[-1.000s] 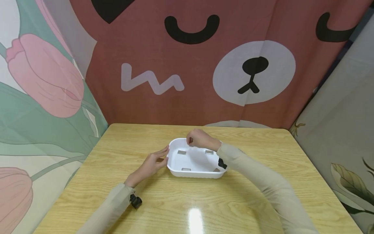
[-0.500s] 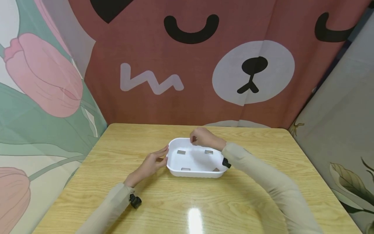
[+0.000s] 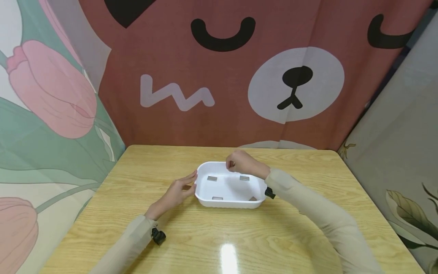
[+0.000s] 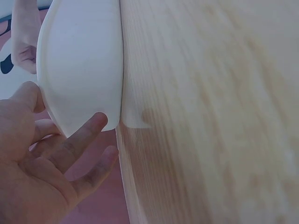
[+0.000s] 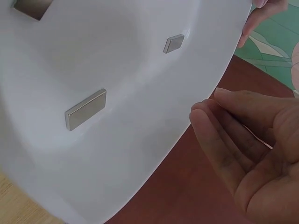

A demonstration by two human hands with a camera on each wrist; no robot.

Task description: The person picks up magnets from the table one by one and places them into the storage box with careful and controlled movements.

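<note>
A white rectangular plastic tray sits on the wooden table. Inside it lie several small flat silver metal blocks, one standing out near the far side in the right wrist view and a smaller one beyond it. At the tray's left end, my left hand rests its spread fingers against the outer wall. My right hand reaches over the tray to its far rim, fingers bent and tips drawn together with the thumb. Nothing shows between those fingertips; the right wrist view has them right at the rim.
The wooden table spreads out around the tray. A reddish-brown curtain with a bear print hangs behind the far edge. Printed fabric also hangs on both sides. Each sleeve cuff carries a small black camera.
My right hand has slid a little to the right along the tray's far rim, its fingers still bunched. The left hand, the tray and the metal blocks have stayed in place.
</note>
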